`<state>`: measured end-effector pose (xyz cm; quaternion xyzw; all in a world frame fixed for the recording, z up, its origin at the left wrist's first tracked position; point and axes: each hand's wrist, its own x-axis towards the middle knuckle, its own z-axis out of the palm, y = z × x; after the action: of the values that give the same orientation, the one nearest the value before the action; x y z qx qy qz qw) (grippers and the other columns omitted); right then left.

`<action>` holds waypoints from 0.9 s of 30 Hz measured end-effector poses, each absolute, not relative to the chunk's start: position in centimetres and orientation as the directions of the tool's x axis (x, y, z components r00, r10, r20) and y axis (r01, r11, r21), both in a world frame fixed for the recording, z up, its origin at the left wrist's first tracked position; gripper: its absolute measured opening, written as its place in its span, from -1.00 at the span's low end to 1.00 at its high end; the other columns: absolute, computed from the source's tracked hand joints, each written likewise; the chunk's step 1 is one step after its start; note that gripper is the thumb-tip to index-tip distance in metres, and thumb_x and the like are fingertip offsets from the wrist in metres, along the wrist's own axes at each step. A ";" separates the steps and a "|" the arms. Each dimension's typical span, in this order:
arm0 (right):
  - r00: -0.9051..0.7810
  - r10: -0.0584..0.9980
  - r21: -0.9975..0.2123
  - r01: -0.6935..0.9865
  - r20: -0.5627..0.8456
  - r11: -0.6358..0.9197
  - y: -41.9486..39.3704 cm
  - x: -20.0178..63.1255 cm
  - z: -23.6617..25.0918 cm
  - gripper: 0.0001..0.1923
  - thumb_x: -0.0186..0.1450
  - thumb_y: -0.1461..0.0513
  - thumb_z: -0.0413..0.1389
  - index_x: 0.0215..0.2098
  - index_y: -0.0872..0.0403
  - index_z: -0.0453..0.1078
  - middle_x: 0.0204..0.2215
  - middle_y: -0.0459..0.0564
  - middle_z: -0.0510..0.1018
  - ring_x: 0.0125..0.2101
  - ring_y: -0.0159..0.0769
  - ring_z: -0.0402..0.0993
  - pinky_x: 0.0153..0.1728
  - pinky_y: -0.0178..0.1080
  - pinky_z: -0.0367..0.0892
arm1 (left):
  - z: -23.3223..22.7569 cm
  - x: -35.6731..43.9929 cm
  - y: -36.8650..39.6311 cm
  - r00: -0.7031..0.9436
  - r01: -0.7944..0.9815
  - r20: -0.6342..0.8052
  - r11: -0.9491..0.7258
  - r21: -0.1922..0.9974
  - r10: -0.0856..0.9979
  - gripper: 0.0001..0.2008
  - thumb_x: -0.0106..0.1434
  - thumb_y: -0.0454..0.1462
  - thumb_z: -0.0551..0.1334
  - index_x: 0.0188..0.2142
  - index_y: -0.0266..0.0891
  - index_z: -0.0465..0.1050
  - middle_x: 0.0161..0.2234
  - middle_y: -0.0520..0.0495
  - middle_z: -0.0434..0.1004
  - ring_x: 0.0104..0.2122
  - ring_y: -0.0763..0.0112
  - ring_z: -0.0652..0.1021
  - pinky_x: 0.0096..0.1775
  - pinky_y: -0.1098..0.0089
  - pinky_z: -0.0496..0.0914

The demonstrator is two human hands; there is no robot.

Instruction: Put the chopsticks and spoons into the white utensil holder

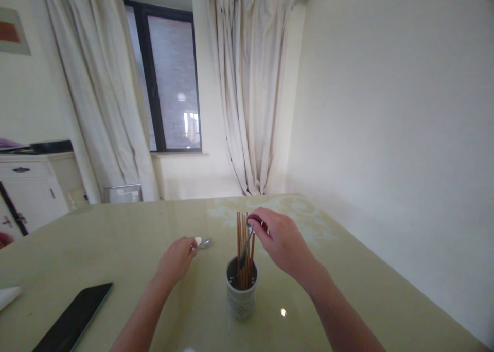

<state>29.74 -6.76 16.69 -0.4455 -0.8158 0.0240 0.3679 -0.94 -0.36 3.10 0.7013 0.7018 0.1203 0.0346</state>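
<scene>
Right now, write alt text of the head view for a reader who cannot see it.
A person's bare right hand holds a long silver metal utensil, its lower end among slim brown wooden chopsticks in a pale round patterned cup. Small spoon-like ends, white and silver, show beyond the bare left hand. A flat black slab lies on the glossy pale green table.

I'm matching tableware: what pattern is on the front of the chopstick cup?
The cup has a small cluster of dark dots, seen in the head view.
</scene>
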 end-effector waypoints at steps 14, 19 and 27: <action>-0.474 0.827 -0.227 0.807 0.302 0.546 -5.9 26.5 13.6 -0.89 0.51 0.24 0.14 -0.18 0.01 0.51 -0.20 -0.03 0.73 -0.22 -0.20 0.65 -0.28 -0.26 0.21 | 0.8 -0.8 -0.5 -0.029 0.989 0.087 0.016 0.146 0.996 -0.74 0.43 -0.36 0.11 -0.05 -0.21 0.57 0.06 -0.26 0.61 0.11 0.08 0.59 0.15 0.15 0.41; -0.440 0.824 -0.262 0.800 0.358 0.540 -6.0 27.0 14.2 -0.88 0.51 0.26 0.15 -0.19 0.02 0.53 -0.20 -0.02 0.72 -0.22 -0.22 0.63 -0.26 -0.27 0.24 | 1.4 -0.7 -0.6 -0.048 0.970 0.107 0.020 0.242 0.993 -0.82 0.37 -0.37 0.17 -0.23 -0.23 0.57 -0.02 -0.30 0.64 0.07 0.01 0.61 0.08 0.15 0.42; -0.207 0.789 -0.552 0.613 0.578 0.565 -5.9 27.1 15.0 -0.85 0.51 0.14 0.20 -0.10 0.04 0.57 -0.28 -0.04 0.71 -0.36 -0.28 0.58 -0.28 -0.27 0.33 | 7.7 2.1 -1.6 0.071 0.584 0.314 -0.295 0.756 0.947 -0.77 0.39 -0.11 0.18 -0.27 -0.19 0.50 -0.37 -0.04 0.65 -0.33 0.29 0.62 -0.24 0.35 0.46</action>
<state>27.14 -5.94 14.99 -0.4553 -0.7701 0.1014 0.4352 2.15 -1.61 7.70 0.6963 0.5496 0.4031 0.2248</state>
